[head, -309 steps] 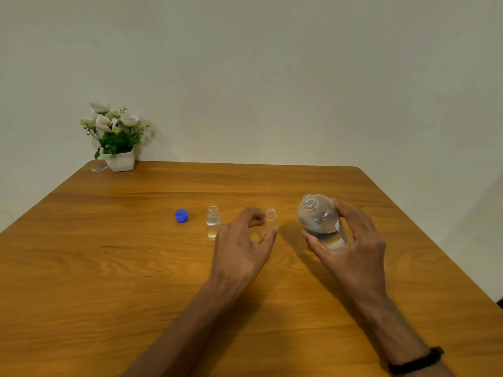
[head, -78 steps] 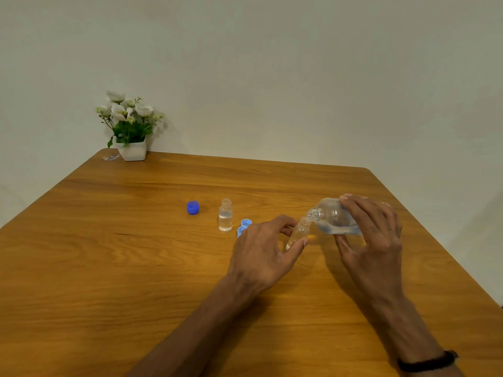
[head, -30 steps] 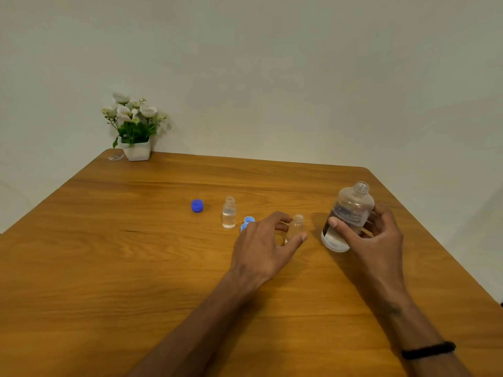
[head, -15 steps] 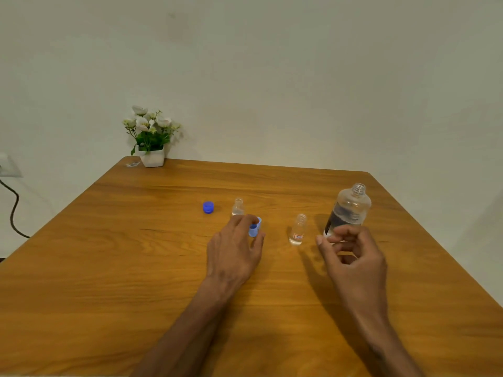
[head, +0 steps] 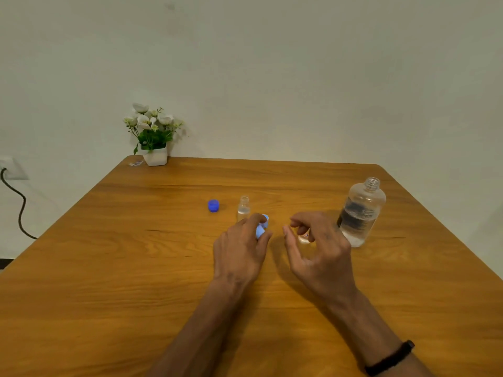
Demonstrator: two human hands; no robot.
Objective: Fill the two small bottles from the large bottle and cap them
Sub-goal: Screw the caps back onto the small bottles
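A person's left hand (head: 239,251) pinches small light-blue plastic caps (head: 260,229) between thumb and curled fingertips over a wooden table (head: 109,268), beside a small clear bottle (head: 243,209) that stands uncapped with liquid in it. The right hand (head: 318,248) hovers with fingers loosely curled, holding nothing; whether its fingertips touch the second small clear bottle (head: 304,238), partly hidden behind them, cannot be told. The large clear plastic bottle (head: 360,213) stands upright and open to the right, roughly half full. A darker blue cap (head: 213,205) lies apart to the left.

Filling appears finished, and capping is judged the step in hand. Done well, it calls for the free hand to steady the bottle low on its body while one cap is seated squarely on the neck before any turn; the light bottles would tip easily under a sideways push. A potted white flower (head: 152,134) sits at the far corner.
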